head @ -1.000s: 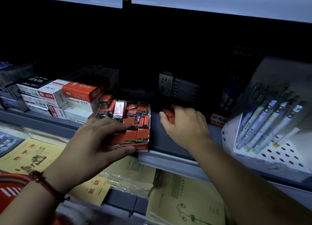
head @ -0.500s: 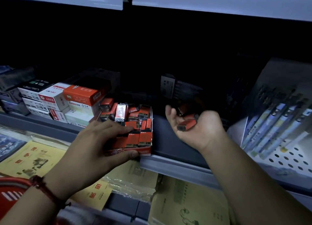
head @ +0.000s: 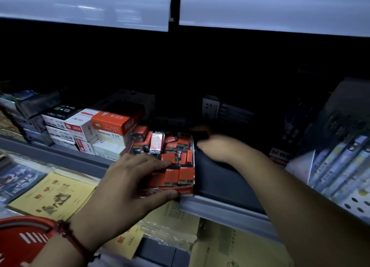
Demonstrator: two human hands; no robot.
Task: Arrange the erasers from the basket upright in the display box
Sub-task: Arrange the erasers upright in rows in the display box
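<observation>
Holding the display box [head: 186, 191] at its front-left corner, left grip [head: 128, 184]: thumb pressed against the low red front wall, fingers [head: 158, 162] laid over the tops of the contents, so the grip is clamped on the box. Erasers [head: 172, 174], orange-and-black sleeves marked 2B: one row stands upright just beyond the thumb, against the front wall; further from the grip, toward the back of the box, more lie tilted and jumbled, one of them a shiny wrapped piece [head: 157, 142] standing taller than the rest. Right grip [head: 218, 148]: just beside the far right corner of the box, back of the hand up, over a dark part of the shelf [head: 220, 206]; blurred, fingers lost in shadow, so whether it is apart or closed on anything cannot be told. Red cord bracelet [head: 74, 240]: on the wrist behind the left grip. Stacked cartons [head: 112, 122], orange and white: on the shelf to the outer side of the left grip, touching the box. Pens [head: 340, 166] on a white perforated stand: well apart from the right grip on its outer side. Yellow booklets [head: 50, 194]: on the lower level beneath the left grip. Red striped item [head: 22, 240]: below the left forearm, kind not identifiable.
</observation>
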